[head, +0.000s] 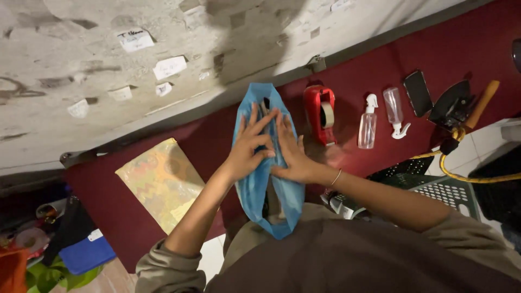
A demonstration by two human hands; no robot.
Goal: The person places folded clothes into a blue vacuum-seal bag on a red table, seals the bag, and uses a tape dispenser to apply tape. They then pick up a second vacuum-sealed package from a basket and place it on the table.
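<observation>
Left hand: the left hand (251, 151) lies flat on the blue plastic bag (260, 179), fingers spread and pointing far; its grip is open and clasps nothing.
Right hand: the right hand (293, 154) lies palm down on the same bag just beside the left hand, fingers stretched out and close together; its grip is open too, pressing rather than pinching. A thin bangle (336, 177) circles the wrist.
Bag: the blue plastic bag lies lengthwise on the dark red counter (217, 141), its far end near the wall and its near end at the person's lap. Something dark shows inside at its far end; what it is cannot be told.
Left of the bag: a flat packet in yellow patterned paper (163, 182) lies on the counter, apart from the hands.
Right of the bag: a red tape dispenser (320, 113) stands just beside it; further right come two clear spray bottles (368, 123), one upright and one lying down, then a dark phone (418, 93) and a black iron (453, 104) with a yellow cord.
Near right: a green slotted basket (439, 190) sits below the counter edge.
</observation>
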